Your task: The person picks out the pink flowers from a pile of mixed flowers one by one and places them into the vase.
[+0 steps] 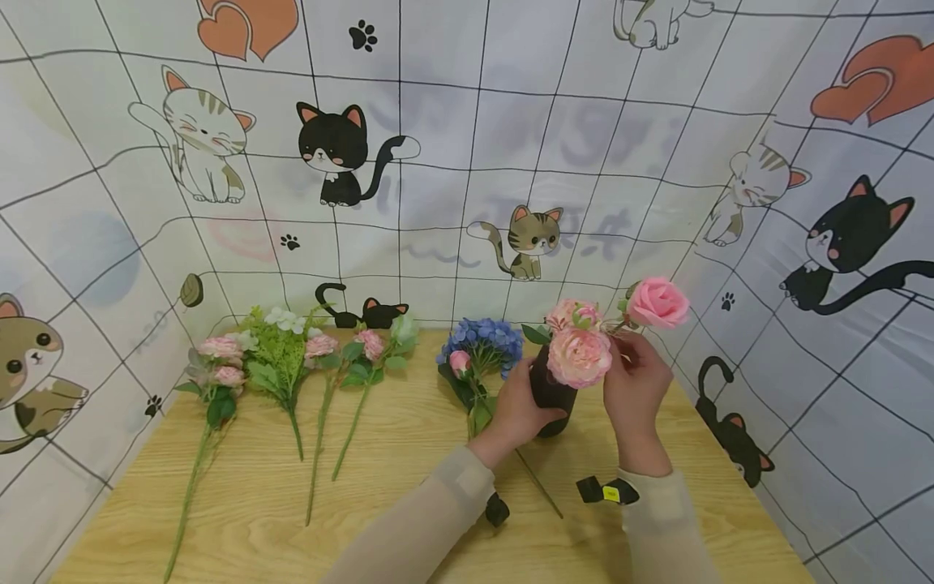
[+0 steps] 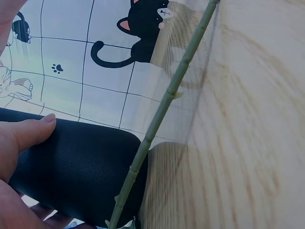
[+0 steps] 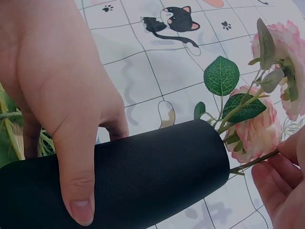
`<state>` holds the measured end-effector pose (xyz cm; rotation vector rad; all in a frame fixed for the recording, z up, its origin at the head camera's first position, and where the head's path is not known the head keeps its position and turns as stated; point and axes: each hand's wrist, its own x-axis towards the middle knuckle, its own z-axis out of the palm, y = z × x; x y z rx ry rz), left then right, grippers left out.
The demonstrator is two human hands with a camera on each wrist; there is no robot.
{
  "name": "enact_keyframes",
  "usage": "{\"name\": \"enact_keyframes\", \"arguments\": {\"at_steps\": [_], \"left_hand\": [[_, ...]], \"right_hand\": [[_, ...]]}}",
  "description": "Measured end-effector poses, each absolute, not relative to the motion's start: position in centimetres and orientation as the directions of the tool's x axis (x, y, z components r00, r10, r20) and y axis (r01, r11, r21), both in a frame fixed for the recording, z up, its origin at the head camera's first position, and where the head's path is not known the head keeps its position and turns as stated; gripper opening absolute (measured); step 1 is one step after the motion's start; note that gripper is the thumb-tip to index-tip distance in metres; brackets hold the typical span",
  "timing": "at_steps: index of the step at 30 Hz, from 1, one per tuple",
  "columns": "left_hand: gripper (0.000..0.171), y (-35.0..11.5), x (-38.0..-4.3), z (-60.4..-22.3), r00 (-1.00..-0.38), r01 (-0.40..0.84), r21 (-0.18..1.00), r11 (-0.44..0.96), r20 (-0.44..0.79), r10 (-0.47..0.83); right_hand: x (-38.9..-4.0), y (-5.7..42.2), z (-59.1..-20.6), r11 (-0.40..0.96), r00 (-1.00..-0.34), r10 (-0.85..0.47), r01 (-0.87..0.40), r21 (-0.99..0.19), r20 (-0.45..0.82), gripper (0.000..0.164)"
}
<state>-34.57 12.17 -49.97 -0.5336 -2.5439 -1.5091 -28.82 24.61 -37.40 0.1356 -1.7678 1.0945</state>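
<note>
Peonies (image 1: 580, 357) in vase (image 1: 552, 410), rose (image 1: 658, 302) right, hydrangea (image 1: 487, 342) left, sprays (image 1: 280, 369) farther left

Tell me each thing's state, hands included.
Black cylindrical vase, roughly upright
Left hand, gripping vase
Right hand, pinching thin dark stem at vase's mouth
Pale-pink ruffled blooms, open, above vase
Bright pink rose, open
Blue rounded flower cluster, lying down
Leafy flower sprays at left, lying down

Legible text: none | yellow label (image 1: 611, 493) on black wrist device (image 1: 588, 489): possibly printed, too small
</note>
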Motion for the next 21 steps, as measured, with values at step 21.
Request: {"name": "enact_keyframes", "arguments": {"at_steps": [21], "left_hand": [[0.093,11.9,-34.8,-50.2,-0.930,0.362,0.825,0.433,0.291,0.223]], "right_hand": [[-31.2,26.6,-40.2,0.583,-0.617,0.351,-0.445,-0.680,0.704,0.017]]}}
